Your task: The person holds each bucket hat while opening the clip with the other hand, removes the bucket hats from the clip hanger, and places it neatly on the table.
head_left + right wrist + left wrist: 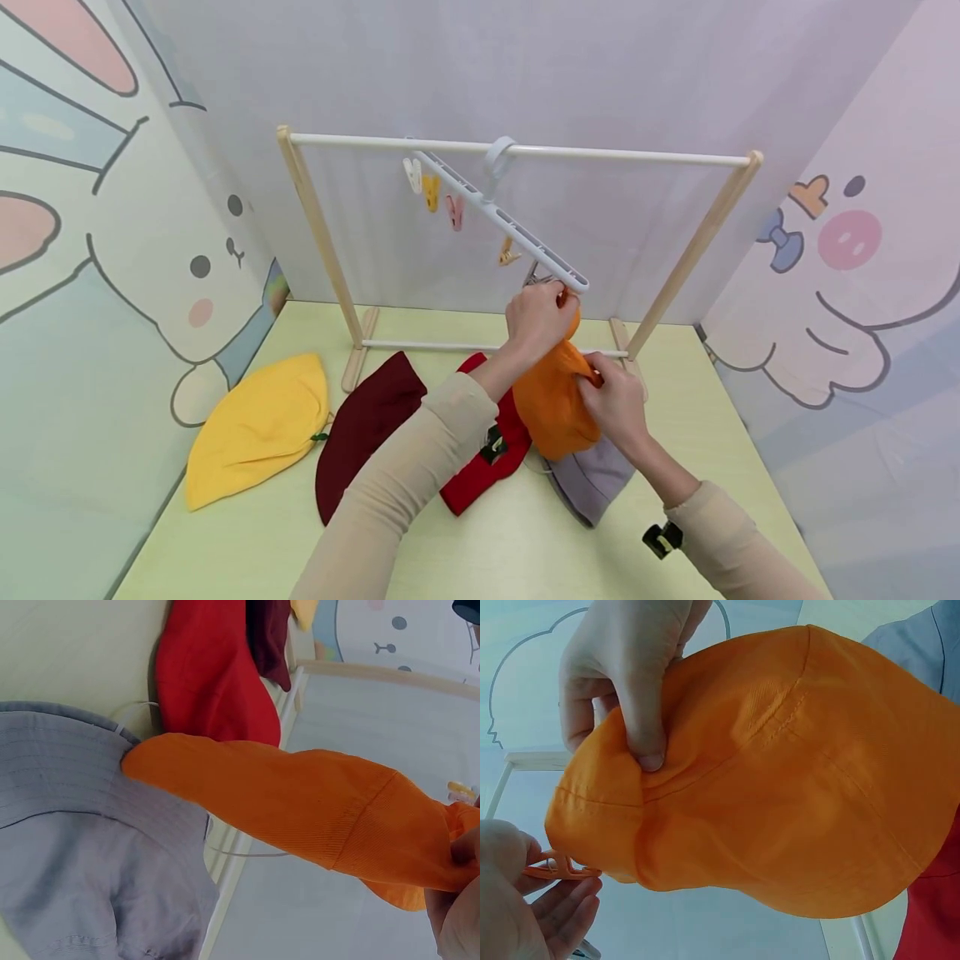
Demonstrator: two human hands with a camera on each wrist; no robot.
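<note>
An orange hat (pixel 555 400) hangs below the near right end of the white hanger (pixel 517 229). My right hand (pixel 615 396) grips its edge; in the left wrist view, the thumb presses on the orange cloth. At the hanger's end, my left hand (pixel 538 317) pinches an orange clip (pixel 559 866) between thumb and fingers. The clip's mouth is right at the hat's edge; whether it bites the cloth, I cannot tell. A grey hat (pixel 112 847) lies on the table beneath the orange one, partly hidden in the head view.
The hanger hooks over the white bar of a wooden rack (pixel 330 242). White, yellow, pink and tan clips (pixel 507 252) hang along it. On the table (pixel 262 550) lie a yellow hat (pixel 258 425), a maroon hat (pixel 367 425) and a red hat (pixel 480 475).
</note>
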